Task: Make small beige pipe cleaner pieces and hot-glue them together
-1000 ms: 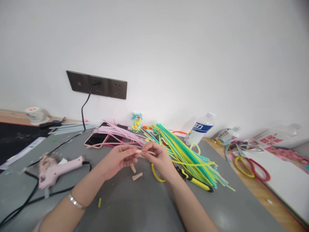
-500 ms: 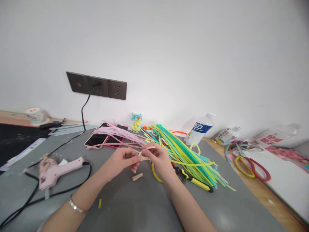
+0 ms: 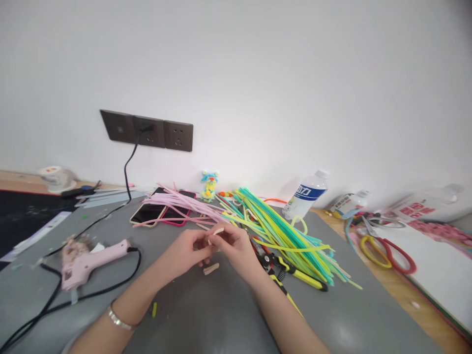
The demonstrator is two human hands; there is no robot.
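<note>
White wall rises behind the matte grey counter, and through the head camera I follow the thin, pale cream, bendable strip held above it, midway between its left and right edges. Its short visible length slants up and rightward, toward the counter's back edge. The bare right hand is nearer: I see its fingers pinched tight on that strip. The bare left hand, with curled fingers, meets it from the left; overlap hides the tips, so I cannot tell whether they grip too. Just below, nearer the counter's front edge, lies a short, beige, folded piece, clear of the right fingers.
</note>
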